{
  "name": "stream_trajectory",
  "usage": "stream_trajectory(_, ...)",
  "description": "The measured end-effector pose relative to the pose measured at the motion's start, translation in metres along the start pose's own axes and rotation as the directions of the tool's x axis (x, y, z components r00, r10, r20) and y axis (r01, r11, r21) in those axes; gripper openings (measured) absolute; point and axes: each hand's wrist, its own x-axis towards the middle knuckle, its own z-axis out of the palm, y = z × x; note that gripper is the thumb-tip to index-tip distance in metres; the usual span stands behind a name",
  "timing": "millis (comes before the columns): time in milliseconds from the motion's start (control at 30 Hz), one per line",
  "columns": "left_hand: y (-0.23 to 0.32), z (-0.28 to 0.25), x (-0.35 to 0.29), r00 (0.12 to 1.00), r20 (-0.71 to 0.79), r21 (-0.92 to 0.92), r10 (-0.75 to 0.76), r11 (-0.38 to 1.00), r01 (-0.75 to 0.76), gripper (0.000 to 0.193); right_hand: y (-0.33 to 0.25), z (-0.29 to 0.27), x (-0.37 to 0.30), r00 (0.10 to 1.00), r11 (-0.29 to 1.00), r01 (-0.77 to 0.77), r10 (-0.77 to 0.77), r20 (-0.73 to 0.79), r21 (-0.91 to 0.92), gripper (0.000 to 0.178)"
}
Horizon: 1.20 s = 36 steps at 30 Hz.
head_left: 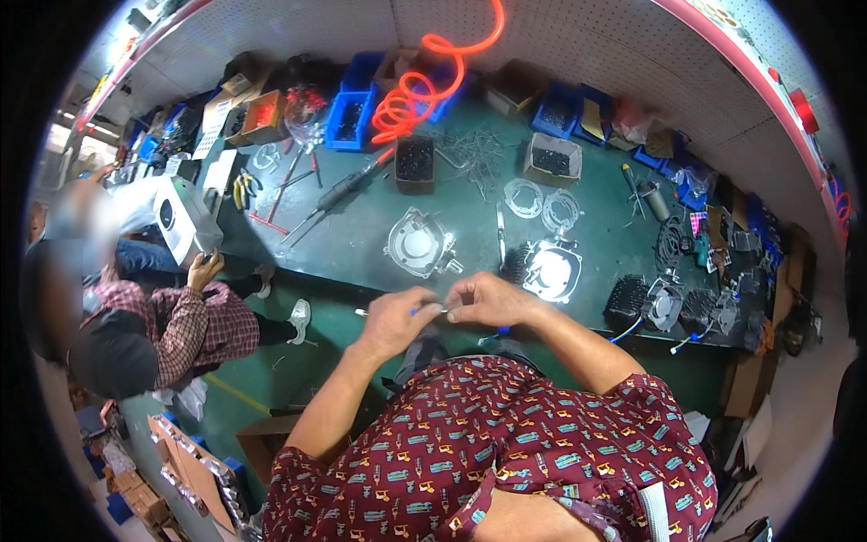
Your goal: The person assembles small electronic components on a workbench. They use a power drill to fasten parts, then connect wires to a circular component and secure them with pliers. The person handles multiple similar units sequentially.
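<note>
While I steer from afar, my left hand and right hand nearly meet, both pinched on a small part too hidden for me to tell its long axis. It sits between them, equally near each, before the green table. Ahead, slightly left, lies a round metal housing; farther back, a coiled orange hose and pegboard wall.

Green worktop, pale wall

The worktop spans the view, its green top showing a paler sheen toward the middle. Behind it rises the wall, dotted with rows of small holes. A pinkish-red rail curves through the upper right. The floor is green too, with a yellow line at lower left. Bright patches glow at far left; whether windows or lamps is unclear.
</note>
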Motion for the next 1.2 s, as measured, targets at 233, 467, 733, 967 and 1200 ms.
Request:
stream_trajectory(233,-0.046,-0.044,0.019,0.952,0.267,-0.091,0.151,0.987,-0.131,0.018,-0.015,0.021,0.04,0.991,0.996,-0.088,0.09,-0.098,0.026,0.02)
stream_trajectory(467,-0.108,-0.063,0.048,0.99,-0.107,-0.294,-0.088,0.954,0.053,0.016,0.024,0.058,0.06,0.4,0.97,-0.209,0.2,-0.895,0.123,0.066)
stream_trajectory(733,-0.186,-0.045,0.043,0.961,-0.215,-0.131,-0.173,0.98,0.147,0.015,0.062,0.03,0.081,0.664,0.958,-0.131,-0.107,-0.74,-0.256,0.07)
stream_trajectory(967,-0.182,-0.036,0.033,0.944,-0.082,-0.246,-0.321,0.924,0.293,0.017,0.08,0.021,0.106,0.562,0.96,-0.139,-0.127,-0.817,-0.245,0.069)
stream_trajectory(1200,-0.192,-0.024,0.033,0.965,-0.093,-0.36,-0.244,0.912,0.196,0.014,0.082,0.001,0.111,0.671,0.964,-0.045,-0.166,-0.723,-0.263,0.055)
